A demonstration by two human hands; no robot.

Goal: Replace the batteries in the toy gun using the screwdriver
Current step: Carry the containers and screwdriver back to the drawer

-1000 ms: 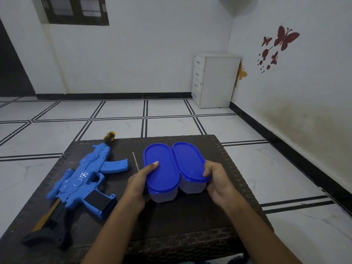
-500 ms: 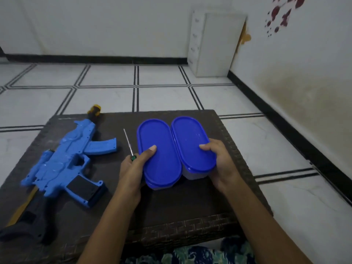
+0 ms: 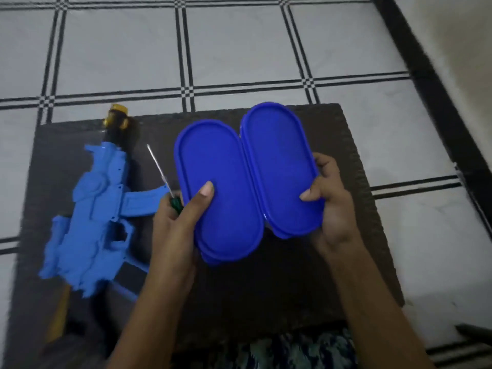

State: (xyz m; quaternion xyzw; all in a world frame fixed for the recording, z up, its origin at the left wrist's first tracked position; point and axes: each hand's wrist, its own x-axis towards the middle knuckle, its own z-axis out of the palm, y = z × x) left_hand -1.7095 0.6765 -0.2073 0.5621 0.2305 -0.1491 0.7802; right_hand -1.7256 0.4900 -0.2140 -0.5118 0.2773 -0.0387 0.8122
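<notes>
Toy gun idle, hands on two boxes

Toy gun [image 3: 90, 222] lies flat on the left of the table [image 3: 266, 288], untouched. Left hand [image 3: 181, 222]: thumb pressed on the left box [image 3: 218, 187] lid, fingers curled around its near side. Right hand [image 3: 330, 209]: thumb on the right box [image 3: 279, 166] lid, fingers wrapping its outer edge. Boxes touch side by side. Screwdriver [image 3: 162, 174] lies just beside the left hand, between gun and boxes; green handle partly hidden.
</notes>
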